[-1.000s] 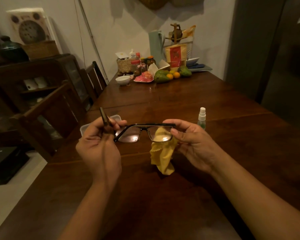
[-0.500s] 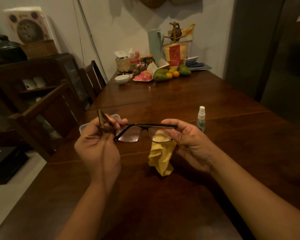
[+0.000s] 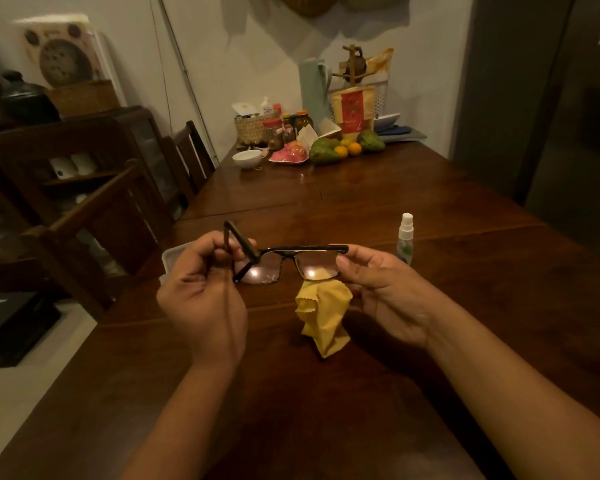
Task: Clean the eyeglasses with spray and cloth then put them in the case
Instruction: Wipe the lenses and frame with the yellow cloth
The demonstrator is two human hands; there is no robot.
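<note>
I hold dark-framed eyeglasses (image 3: 291,261) up over the wooden table (image 3: 361,393). My left hand (image 3: 201,296) pinches the left temple arm, which sticks up and back from the hinge. My right hand (image 3: 385,289) pinches the frame's right end and also holds a crumpled yellow cloth (image 3: 324,315), which hangs down below the right lens. A small spray bottle (image 3: 405,239) with a white nozzle stands on the table just behind my right hand. A pale case (image 3: 174,259) lies partly hidden behind my left hand.
At the table's far end stand a white bowl (image 3: 247,158), a pink plate (image 3: 290,155), fruit (image 3: 326,150), jars, a basket and a tall jug (image 3: 314,88). Wooden chairs (image 3: 191,157) and a dark cabinet (image 3: 70,161) line the left side. A dark fridge (image 3: 551,116) is on the right.
My left hand has swung the left temple arm further toward the frame. The glasses stay held at about the same place, with the cloth still hanging from my right hand.
</note>
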